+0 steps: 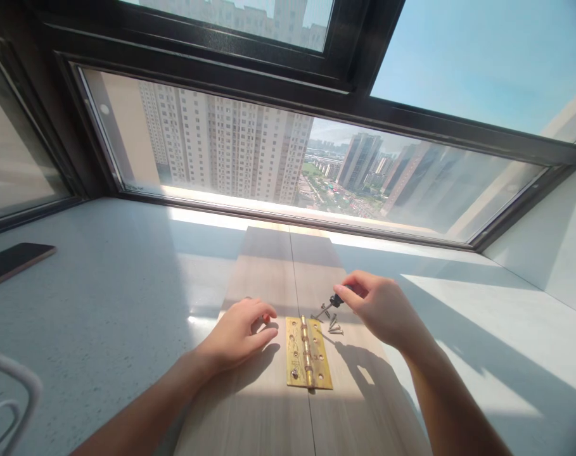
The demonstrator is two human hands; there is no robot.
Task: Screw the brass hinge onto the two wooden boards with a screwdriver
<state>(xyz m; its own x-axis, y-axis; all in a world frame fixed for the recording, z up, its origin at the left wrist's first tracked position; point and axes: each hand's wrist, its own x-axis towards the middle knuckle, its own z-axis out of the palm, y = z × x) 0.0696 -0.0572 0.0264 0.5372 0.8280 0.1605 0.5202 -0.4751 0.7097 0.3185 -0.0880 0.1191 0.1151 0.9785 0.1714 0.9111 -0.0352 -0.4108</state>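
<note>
A brass hinge (309, 354) lies opened flat across the seam between two pale wooden boards (249, 405). One screw head (294, 373) shows in a lower hole of its left leaf; the right leaf's holes look bare. My right hand (376, 304) grips the dark handle of a small screwdriver (336, 299), its shaft slanting down-left to near the hinge's upper right corner. Several loose screws (335, 328) rest on the right board beside that corner. Just left of the hinge, my left hand (246, 329) rests on the left board, fingers curved and apart, holding nothing.
The boards lie on a pale speckled sill (126, 304) below a dark window frame (221, 206). A phone (16, 261) lies at the far left, and a white cable (21, 373) loops at the lower left. Strong sunlight casts shadows over the boards.
</note>
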